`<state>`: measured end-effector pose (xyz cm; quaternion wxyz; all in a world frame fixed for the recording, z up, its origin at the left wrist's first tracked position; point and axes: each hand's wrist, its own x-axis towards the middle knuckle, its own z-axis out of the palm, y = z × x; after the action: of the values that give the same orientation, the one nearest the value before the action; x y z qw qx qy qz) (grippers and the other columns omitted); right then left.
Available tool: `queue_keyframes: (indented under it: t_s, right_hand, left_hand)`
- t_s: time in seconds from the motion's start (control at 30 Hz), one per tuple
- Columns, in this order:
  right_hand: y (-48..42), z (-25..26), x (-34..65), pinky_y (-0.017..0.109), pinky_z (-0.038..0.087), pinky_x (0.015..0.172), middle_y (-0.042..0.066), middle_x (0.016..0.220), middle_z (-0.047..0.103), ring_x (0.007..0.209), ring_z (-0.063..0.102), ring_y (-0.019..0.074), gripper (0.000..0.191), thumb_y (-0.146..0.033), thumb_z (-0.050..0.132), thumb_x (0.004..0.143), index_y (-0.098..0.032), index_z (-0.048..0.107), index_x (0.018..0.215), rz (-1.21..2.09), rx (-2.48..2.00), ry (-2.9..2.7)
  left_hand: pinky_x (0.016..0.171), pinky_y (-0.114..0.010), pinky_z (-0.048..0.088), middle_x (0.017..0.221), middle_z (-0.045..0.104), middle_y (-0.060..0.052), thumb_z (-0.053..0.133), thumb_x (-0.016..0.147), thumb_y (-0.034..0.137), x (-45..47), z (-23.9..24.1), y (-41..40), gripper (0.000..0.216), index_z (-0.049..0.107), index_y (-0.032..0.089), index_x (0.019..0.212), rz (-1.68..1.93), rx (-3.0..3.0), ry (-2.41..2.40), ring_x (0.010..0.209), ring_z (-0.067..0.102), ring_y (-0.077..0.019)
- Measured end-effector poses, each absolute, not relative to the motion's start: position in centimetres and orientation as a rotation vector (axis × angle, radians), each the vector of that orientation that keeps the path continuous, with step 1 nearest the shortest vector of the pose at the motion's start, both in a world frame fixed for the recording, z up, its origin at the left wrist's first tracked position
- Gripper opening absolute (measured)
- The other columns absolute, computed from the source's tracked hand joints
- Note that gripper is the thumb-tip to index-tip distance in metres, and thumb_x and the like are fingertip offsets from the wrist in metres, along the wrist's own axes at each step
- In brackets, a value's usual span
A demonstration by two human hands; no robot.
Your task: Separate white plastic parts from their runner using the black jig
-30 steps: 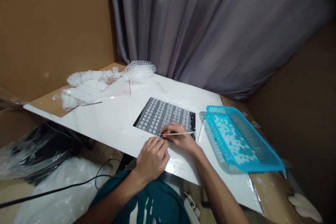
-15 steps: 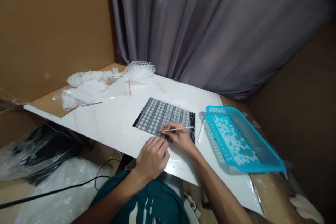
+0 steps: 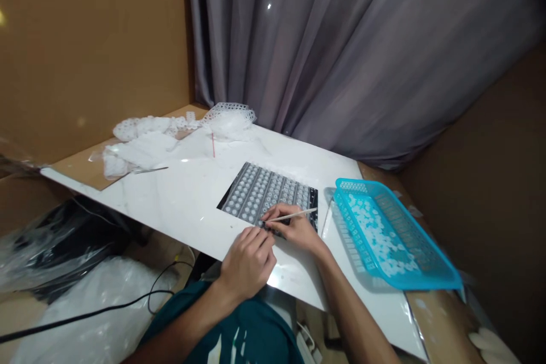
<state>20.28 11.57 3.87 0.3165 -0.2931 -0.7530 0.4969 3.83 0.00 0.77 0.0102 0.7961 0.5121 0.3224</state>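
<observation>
Your right hand pinches a thin stick, its tip down on the near edge of the dark sheet of white dots, which lies flat on the white table. Your left hand is curled at the sheet's 6 o'clock edge with its fingertips on it; the picture does not show whether they grip or only press. The blue basket sits at 3 o'clock, white scraps at 10 o'clock. If the left fingertips ease off, the sheet may skid on the glossy top. If the stick is angled too steeply, it could gouge a dot or flick one off the table's near edge.
</observation>
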Motion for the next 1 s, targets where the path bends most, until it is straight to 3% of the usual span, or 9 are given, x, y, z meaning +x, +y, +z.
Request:
queue_keyframes:
  t_s: [0.33,0.67,1.0]
  right_hand:
    - [11.63,3.89,20.37,0.044,0.058,0.097,0.007,0.102,0.081,0.104,0.075,0.0281,0.017,-0.033,0.081,0.094,-0.023,0.074,0.082,1.327,-0.735,-2.023]
    - [11.46,3.74,19.66,0.043,0.056,0.088,0.008,0.097,0.082,0.095,0.073,0.0288,0.02,-0.031,0.072,0.1,-0.025,0.075,0.081,1.02,-0.697,-2.195]
    - [11.55,3.47,19.89,0.039,0.058,0.089,0.007,0.099,0.08,0.099,0.076,0.0265,0.019,-0.032,0.076,0.097,-0.022,0.07,0.082,1.343,-0.768,-1.927]
  left_hand:
    - [0.087,-0.048,0.053,0.095,0.065,-0.008,0.058,0.094,0.009,3.72,0.68,-0.02,0.014,0.061,0.021,0.1,1.025,2.487,1.587,0.096,0.06,-0.0291]
    - [0.087,-0.048,0.053,0.094,0.064,-0.007,0.059,0.094,0.009,3.79,0.64,-0.07,0.013,0.061,0.021,0.097,1.011,2.478,1.6,0.095,0.06,-0.029]
    - [0.088,-0.049,0.052,0.098,0.066,-0.008,0.058,0.095,0.008,3.78,0.37,0.06,0.015,0.064,0.02,0.101,1.021,2.478,1.587,0.098,0.061,-0.0296]
